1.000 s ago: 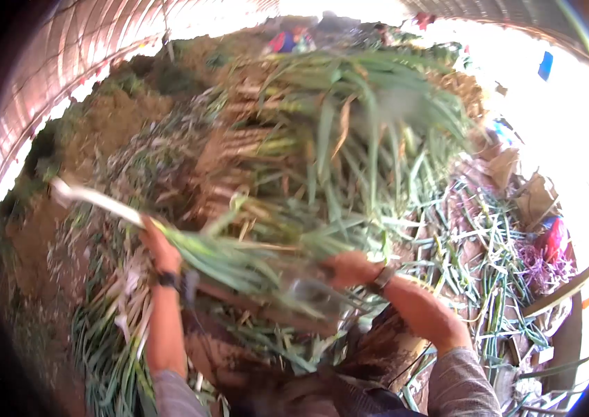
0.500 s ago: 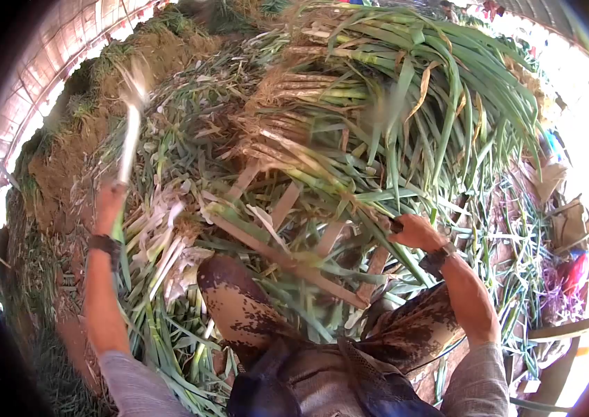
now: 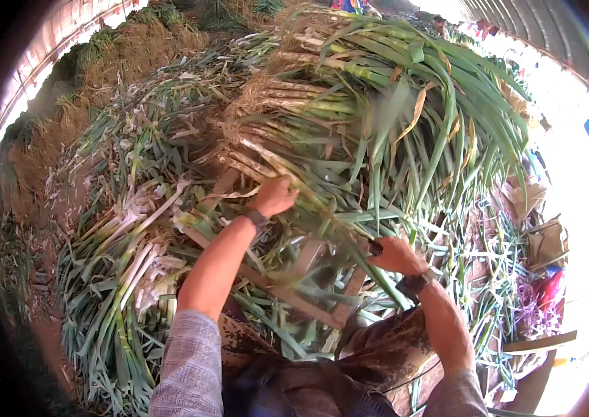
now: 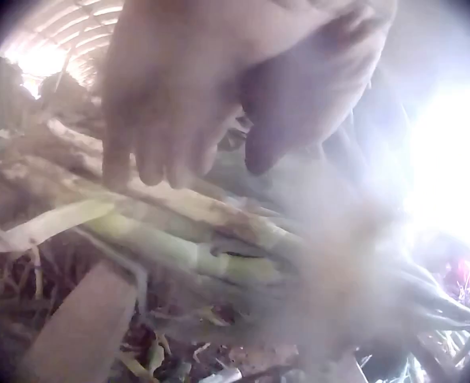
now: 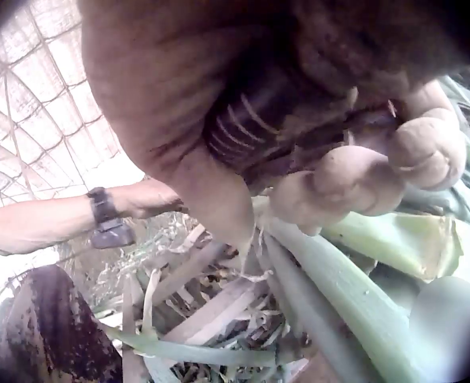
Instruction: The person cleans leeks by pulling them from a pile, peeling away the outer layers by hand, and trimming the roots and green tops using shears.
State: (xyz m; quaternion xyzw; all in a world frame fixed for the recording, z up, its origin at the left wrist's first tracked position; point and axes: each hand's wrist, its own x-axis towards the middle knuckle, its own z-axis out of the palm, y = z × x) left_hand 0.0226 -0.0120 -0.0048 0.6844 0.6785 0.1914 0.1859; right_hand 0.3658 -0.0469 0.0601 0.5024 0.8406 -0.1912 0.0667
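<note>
Over the near end of the root-on leek pile (image 3: 301, 104), my left hand (image 3: 275, 197) reaches in from the left. In the left wrist view its fingers (image 4: 159, 152) point down at a leek stalk (image 4: 179, 243), with the thumb apart from them. To the right, my right hand (image 3: 395, 254) curls round a dark handle with pale grooves (image 5: 251, 124); whatever extends from it is hidden. Green leek leaves (image 5: 339, 295) lie right below that hand. Left of my knees lies a heap of cleaned leeks (image 3: 127, 278) with white shanks.
A wooden slatted frame (image 3: 294, 299) stands before my knees among leaf scraps. Trimmings (image 3: 134, 153) cover the ground at left, and cut leaves (image 3: 475, 278) litter the right. A cardboard piece (image 3: 548, 242) and a red-purple bundle (image 3: 548, 292) are at far right.
My left hand carried a white-shanked leek out to the left, let it go, and came back right to the root-on pile. My right hand has moved slightly, still round the handle.
</note>
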